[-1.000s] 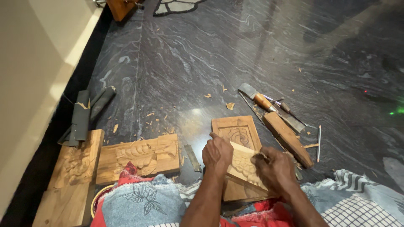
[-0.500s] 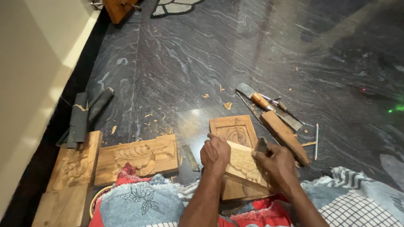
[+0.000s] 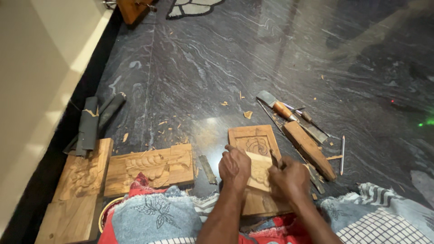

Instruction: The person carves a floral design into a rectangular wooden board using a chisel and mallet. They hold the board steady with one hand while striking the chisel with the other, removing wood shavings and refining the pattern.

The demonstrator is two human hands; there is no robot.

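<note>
1. Left hand: pressing flat on a small carved block, fingers curled over its edge.
2. Right hand: clenching a chisel against the block.
3. Block: lying atop a carved panel on the floor.
4. Mallet: lying just right.

Right hand draws in toward the left over the carving

Since a second ago the right hand has slid toward 9 o'clock along the small pale carved piece, closing most of the gap to the left hand. The dark tool tip in its grip, hidden a second ago, now stands out at its 11 o'clock, tilted over the piece.
</note>
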